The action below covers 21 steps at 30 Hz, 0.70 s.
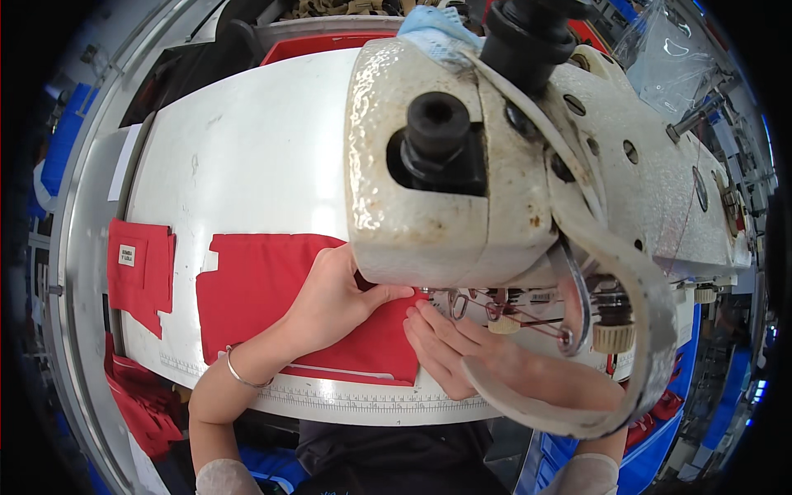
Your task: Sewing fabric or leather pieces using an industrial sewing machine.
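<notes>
My left hand (334, 297), with a metal bangle on the wrist, grips a red fabric piece (256, 305) near its right part, thumb pointing toward the needle area, some fingers hidden under the machine head. My right hand (450, 346) holds the same fabric's right edge, fingertips beside my left thumb and partly out of sight. Both are at the front of a cream sewing machine (421, 231), below threaded metal parts (495, 305). A curved pale guard (619, 247) arches over my right forearm. A pale strip runs along the fabric's lower edge.
A smaller red piece with a label (136, 280) lies left on the white table (231, 148). More red fabric (136, 396) hangs at the left front edge. A red bin (322, 45), clear plastic bag (656, 58) and light blue cloth (437, 33) are behind. A blue bin (681, 388) sits right.
</notes>
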### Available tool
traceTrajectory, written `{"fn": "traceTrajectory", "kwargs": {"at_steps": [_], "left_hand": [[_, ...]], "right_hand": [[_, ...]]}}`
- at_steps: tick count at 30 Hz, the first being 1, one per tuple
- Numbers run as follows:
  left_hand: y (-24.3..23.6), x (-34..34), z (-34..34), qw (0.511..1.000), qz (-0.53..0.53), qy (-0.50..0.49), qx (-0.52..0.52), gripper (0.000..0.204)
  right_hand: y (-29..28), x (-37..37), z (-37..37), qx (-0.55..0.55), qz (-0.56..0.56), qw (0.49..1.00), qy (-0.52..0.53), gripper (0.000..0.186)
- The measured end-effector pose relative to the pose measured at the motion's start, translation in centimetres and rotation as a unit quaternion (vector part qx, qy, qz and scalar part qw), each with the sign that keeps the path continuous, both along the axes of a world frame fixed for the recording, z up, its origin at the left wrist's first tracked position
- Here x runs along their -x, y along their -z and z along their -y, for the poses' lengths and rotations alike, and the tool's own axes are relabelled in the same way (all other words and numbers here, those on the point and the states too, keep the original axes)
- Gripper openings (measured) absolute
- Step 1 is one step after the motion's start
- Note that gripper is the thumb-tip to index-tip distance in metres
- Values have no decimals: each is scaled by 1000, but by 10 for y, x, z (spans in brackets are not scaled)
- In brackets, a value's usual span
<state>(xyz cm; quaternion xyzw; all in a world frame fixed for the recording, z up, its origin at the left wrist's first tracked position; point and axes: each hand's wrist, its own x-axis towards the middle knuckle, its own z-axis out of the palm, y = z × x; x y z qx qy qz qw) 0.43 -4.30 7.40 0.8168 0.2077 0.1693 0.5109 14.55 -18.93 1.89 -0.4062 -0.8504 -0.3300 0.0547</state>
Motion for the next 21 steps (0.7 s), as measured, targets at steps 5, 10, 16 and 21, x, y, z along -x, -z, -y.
{"fn": "traceTrajectory", "kwargs": {"at_steps": [5,10,16,21], "left_hand": [[19,0,-4,999,-17,4,28,22],[37,-5,-10,998,-29,15,58,22],[67,2,-4,986,42,30,-161,21],[76,20,-5,900,61,153,-405,32]], "right_hand": [[1,0,-3,-18,3,1000,-6,21],[3,1,-2,-1,-6,1000,-4,22],[2,3,0,61,-55,996,25,33],[0,11,2,82,-21,994,73,40]]}}
